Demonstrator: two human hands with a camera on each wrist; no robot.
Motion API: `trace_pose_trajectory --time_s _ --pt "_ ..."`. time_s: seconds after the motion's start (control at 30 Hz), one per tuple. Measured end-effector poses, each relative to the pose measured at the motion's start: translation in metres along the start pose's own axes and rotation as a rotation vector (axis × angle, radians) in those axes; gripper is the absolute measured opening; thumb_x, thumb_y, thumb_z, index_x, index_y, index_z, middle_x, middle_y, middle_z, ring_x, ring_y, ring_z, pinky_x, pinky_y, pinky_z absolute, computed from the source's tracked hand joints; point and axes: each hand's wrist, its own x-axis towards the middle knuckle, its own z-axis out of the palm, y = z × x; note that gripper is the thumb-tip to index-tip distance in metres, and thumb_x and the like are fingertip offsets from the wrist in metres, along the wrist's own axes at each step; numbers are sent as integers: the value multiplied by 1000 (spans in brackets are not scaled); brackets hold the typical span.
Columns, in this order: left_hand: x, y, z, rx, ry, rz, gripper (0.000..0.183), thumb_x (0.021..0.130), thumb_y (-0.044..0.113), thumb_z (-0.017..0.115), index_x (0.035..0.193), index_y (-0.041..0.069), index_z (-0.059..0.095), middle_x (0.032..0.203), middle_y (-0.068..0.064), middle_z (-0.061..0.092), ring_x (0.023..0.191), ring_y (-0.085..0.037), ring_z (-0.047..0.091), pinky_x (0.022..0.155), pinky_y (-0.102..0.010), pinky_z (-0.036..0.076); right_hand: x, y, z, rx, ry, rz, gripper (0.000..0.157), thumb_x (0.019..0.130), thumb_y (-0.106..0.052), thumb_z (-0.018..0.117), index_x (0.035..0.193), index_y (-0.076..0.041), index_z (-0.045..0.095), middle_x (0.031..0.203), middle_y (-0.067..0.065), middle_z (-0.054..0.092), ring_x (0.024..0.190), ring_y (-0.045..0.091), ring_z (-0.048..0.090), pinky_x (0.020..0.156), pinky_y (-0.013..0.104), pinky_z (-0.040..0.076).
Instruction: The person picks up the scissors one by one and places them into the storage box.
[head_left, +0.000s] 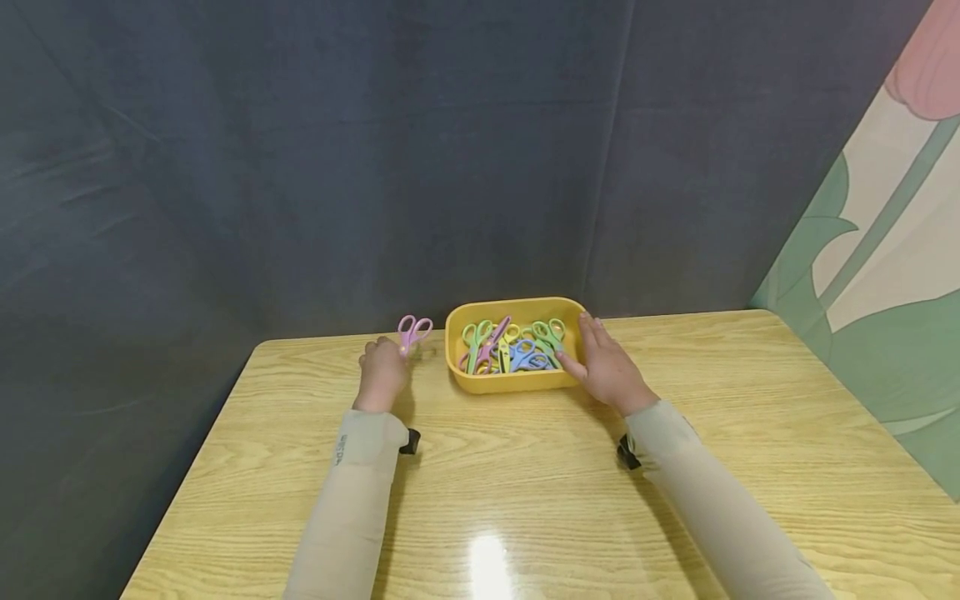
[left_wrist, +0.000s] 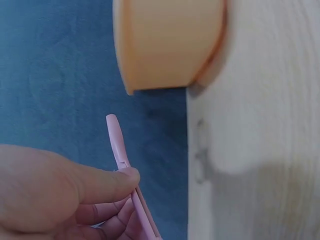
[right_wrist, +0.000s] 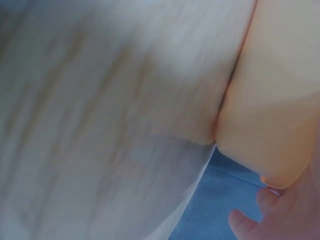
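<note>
My left hand [head_left: 382, 371] pinches a pair of pink scissors [head_left: 411, 333] between thumb and fingers, with the handle loops upward, left of a yellow bin [head_left: 517, 383]. In the left wrist view, the thumb presses on the pink scissors [left_wrist: 117, 142], seen edge-on near the bin's end [left_wrist: 172, 45]. My right hand [head_left: 611, 371] rests against the bin's right end, fingers straight along the side and thumb at the front corner. Inside the bin lie several scissors: green scissors [head_left: 476, 342], blue scissors [head_left: 521, 357], plus yellow and purple ones. The right wrist view shows fingertips [right_wrist: 242, 222] beside the bin's wall [right_wrist: 270, 100].
The bin stands near the far edge of a wooden table [head_left: 480, 467]. Behind it hangs a dark cloth [head_left: 450, 167]. A wall with painted flowers and leaves [head_left: 885, 283] is on the right.
</note>
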Motion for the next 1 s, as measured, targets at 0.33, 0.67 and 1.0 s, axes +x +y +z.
trace_pose_trajectory --time_s 0.33,0.67,1.0 --pt "-3 22 -7 -25 96 80 15 92 -2 62 100 -15 62 103 -29 60 106 -44 54 92 -51 41 0 -1 -2 -3 -2 -2 86 106 -48 44 157 11 9 165 29 10 152 46 12 120 58 17" --pt "-4 35 -4 -81 157 107 18 89 -5 63 106 -12 64 102 -26 62 102 -43 55 91 -50 42 0 -2 -2 1 -14 6 86 106 -49 44 157 11 9 165 30 10 151 47 12 120 58 17" --pt "-3 55 3 -122 134 126 18 97 0 58 113 -8 62 109 -25 61 107 -42 54 96 -47 40 0 -2 -2 -1 -3 -4 85 106 -46 46 157 12 9 165 30 10 151 47 11 121 57 17"
